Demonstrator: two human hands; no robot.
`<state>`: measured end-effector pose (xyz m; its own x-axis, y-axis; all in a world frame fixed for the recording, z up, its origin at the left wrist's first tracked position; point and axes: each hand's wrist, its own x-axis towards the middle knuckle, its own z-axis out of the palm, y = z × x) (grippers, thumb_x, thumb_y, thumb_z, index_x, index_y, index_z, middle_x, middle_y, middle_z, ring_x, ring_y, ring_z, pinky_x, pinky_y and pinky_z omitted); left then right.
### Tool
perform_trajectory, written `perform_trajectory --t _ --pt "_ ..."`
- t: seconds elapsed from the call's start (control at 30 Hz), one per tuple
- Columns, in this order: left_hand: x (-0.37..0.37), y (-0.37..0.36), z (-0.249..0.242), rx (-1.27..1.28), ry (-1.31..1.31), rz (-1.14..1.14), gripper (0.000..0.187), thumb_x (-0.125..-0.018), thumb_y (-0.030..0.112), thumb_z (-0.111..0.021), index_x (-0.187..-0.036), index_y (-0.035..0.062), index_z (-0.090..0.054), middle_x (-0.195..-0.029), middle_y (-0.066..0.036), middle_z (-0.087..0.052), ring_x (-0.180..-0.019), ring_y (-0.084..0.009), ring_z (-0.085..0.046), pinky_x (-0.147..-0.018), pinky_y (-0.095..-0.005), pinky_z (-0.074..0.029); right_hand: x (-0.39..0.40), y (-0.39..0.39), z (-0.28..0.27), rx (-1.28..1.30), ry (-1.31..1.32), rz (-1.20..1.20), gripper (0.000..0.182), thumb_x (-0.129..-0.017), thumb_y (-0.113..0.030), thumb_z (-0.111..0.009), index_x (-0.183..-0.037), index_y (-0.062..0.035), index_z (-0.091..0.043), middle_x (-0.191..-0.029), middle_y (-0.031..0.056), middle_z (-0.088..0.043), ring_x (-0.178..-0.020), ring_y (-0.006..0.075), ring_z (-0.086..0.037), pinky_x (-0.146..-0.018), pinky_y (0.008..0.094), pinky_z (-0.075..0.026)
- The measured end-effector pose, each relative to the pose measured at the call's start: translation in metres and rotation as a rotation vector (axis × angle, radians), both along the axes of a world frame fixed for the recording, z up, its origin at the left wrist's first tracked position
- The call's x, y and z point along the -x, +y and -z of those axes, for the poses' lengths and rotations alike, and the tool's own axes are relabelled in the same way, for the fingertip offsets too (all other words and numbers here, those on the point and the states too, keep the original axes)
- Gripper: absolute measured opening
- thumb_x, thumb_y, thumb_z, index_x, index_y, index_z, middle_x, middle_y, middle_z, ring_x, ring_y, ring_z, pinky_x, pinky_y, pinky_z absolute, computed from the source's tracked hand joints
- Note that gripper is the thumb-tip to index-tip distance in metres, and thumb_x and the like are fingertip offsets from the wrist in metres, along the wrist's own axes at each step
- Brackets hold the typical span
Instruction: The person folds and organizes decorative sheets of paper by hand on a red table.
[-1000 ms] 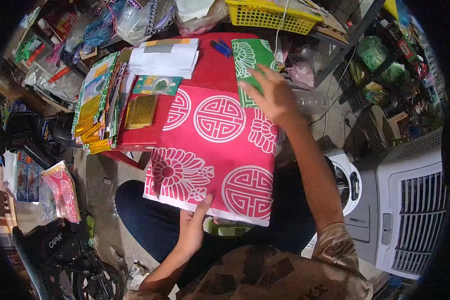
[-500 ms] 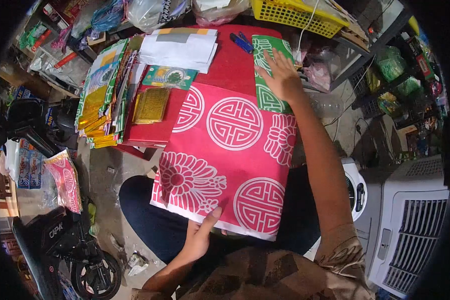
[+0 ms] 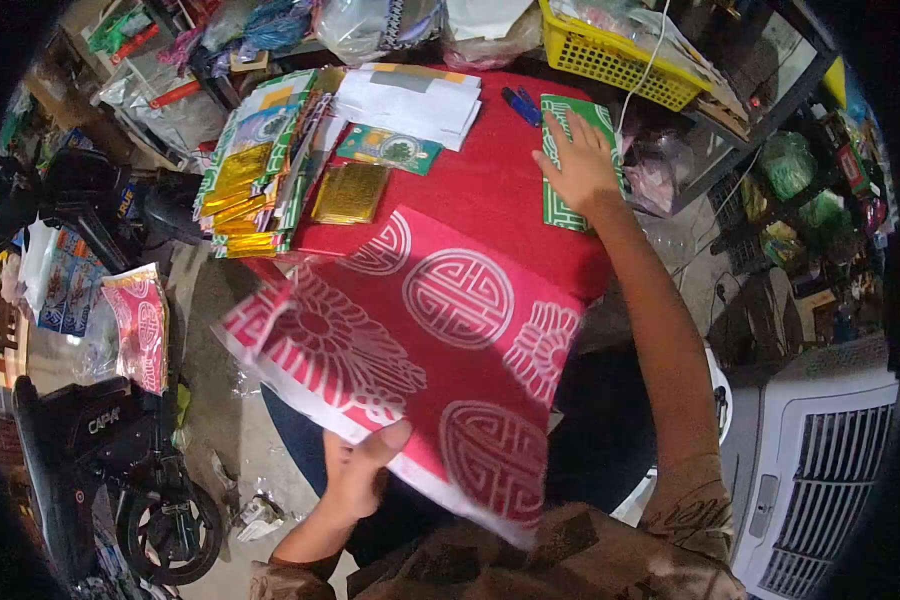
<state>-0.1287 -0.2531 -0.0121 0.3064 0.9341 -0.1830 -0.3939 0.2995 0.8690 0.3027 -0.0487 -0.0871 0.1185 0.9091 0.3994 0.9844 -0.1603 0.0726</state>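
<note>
A pink sheet of patterned paper [image 3: 460, 300] with pale round motifs and flowers hangs over my lap and the near table edge. My left hand [image 3: 360, 468] pinches its white lower border, thumb on top. The sheet is tilted and slightly blurred. My right hand [image 3: 582, 160] lies with fingers spread on a green patterned paper [image 3: 562, 203] at the table's right side. Just left of that paper lies a dark blue object [image 3: 521, 105], too small to name surely.
On the red table [image 3: 490, 170] lie a stack of green and gold papers [image 3: 255, 170], white sheets [image 3: 410, 105], a teal printed paper [image 3: 390, 148] and a gold packet [image 3: 350, 193]. A yellow basket [image 3: 625, 62] stands behind; an air cooler [image 3: 820, 460] is at right, a black bike [image 3: 100, 440] at left.
The pink sheet has swung left and down with my left hand, uncovering more of the green paper and red table. My right hand stays on the green paper. The view has shifted.
</note>
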Motion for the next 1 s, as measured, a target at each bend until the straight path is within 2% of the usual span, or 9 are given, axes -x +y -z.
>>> perform_trajectory --t 0.07,0.23,0.47,0.57,0.6,0.7,0.77,0.83,1.0 --pt "0.014 0.004 -0.008 0.013 0.046 -0.046 0.047 -0.084 0.005 -0.081 -0.128 0.0056 -0.062 -0.119 -0.005 -0.068 -0.109 -0.0175 -0.066 -0.095 -0.0361 -0.052 0.028 -0.015 -0.013 -0.104 0.125 -0.137 0.062 -0.104 -0.044 -0.063 -0.153 -0.0081 -0.053 -0.151 0.024 -0.056 -0.138 0.0389 -0.054 -0.118 0.0519 -0.039" --pt "0.078 0.02 0.013 -0.132 0.142 0.0 0.058 -0.087 0.009 -0.075 -0.142 0.0014 -0.056 -0.129 -0.014 -0.069 -0.115 -0.0283 -0.07 -0.099 -0.0431 -0.059 0.097 -0.047 -0.025 0.13 1.098 -0.507 0.055 -0.105 -0.036 -0.068 -0.149 -0.0035 -0.055 -0.134 0.0206 -0.067 -0.123 0.0285 -0.066 -0.104 0.0384 -0.052" --pt "0.075 0.055 -0.046 -0.225 0.244 0.162 0.046 -0.094 0.02 -0.071 -0.135 0.0004 -0.062 -0.12 -0.015 -0.074 -0.104 -0.025 -0.074 -0.093 -0.0387 -0.062 0.125 -0.088 -0.051 0.543 2.496 -0.393 0.063 -0.109 -0.045 -0.06 -0.154 -0.0018 -0.05 -0.148 0.0118 -0.063 -0.133 0.0229 -0.063 -0.114 0.0419 -0.049" --pt "0.047 0.097 -0.066 -0.203 0.26 -0.011 0.043 -0.097 0.024 -0.07 -0.132 0.0 -0.065 -0.116 -0.015 -0.075 -0.099 -0.0236 -0.075 -0.09 -0.0368 -0.063 0.088 -0.09 -0.049 0.346 2.417 -0.394 0.054 -0.108 -0.039 -0.064 -0.148 -0.0035 -0.058 -0.145 0.0113 -0.066 -0.129 0.0212 -0.065 -0.112 0.0425 -0.052" --pt "0.032 0.116 -0.069 -0.154 0.281 -0.111 0.042 -0.098 0.026 -0.069 -0.131 -0.0001 -0.066 -0.115 -0.015 -0.076 -0.097 -0.0231 -0.076 -0.089 -0.0362 -0.063 0.062 -0.103 -0.054 0.214 1.54 -0.398 0.047 -0.107 -0.035 -0.066 -0.143 -0.0041 -0.063 -0.14 0.0111 -0.069 -0.125 0.0206 -0.068 -0.109 0.0412 -0.054" --pt "-0.014 0.164 -0.062 -0.029 0.287 -0.191 0.041 -0.101 0.03 -0.068 -0.128 -0.0005 -0.068 -0.111 -0.016 -0.078 -0.092 -0.0217 -0.078 -0.086 -0.0343 -0.064 0.033 -0.1 -0.056 -0.077 1.767 -0.323 0.03 -0.103 -0.025 -0.072 -0.126 -0.0051 -0.074 -0.118 0.0078 -0.078 -0.107 0.0152 -0.075 -0.097 0.0338 -0.06" --pt "-0.032 0.19 -0.035 -0.16 0.194 0.222 0.034 -0.104 0.031 -0.067 -0.122 0.0031 -0.07 -0.103 -0.008 -0.077 -0.086 -0.0138 -0.075 -0.079 -0.0293 -0.062 0.015 -0.114 -0.079 -0.025 1.768 0.02 0.031 -0.102 -0.026 -0.074 -0.124 -0.0052 -0.074 -0.113 0.0063 -0.079 -0.1 0.0124 -0.076 -0.093 0.0308 -0.06" --pt "-0.035 0.202 -0.011 -0.263 0.445 0.28 0.027 -0.108 0.031 -0.063 -0.112 0.0062 -0.071 -0.093 0.0 -0.074 -0.077 -0.0065 -0.069 -0.07 -0.0246 -0.057 -0.003 -0.11 -0.067 -0.083 1.797 -0.06 0.033 -0.101 -0.029 -0.075 -0.124 -0.0054 -0.075 -0.112 0.0043 -0.079 -0.098 0.0104 -0.076 -0.091 0.029 -0.06" --pt "-0.059 0.221 0.017 -0.224 0.283 0.294 0.027 -0.11 0.033 -0.065 -0.097 0.0089 -0.069 -0.086 0.005 -0.07 -0.075 -0.0013 -0.063 -0.069 -0.0219 -0.051 -0.024 -0.1 -0.057 -0.171 1.806 -0.059 0.036 -0.102 -0.034 -0.075 -0.125 -0.0058 -0.075 -0.112 0.0026 -0.079 -0.093 0.0105 -0.075 -0.085 0.0284 -0.058"
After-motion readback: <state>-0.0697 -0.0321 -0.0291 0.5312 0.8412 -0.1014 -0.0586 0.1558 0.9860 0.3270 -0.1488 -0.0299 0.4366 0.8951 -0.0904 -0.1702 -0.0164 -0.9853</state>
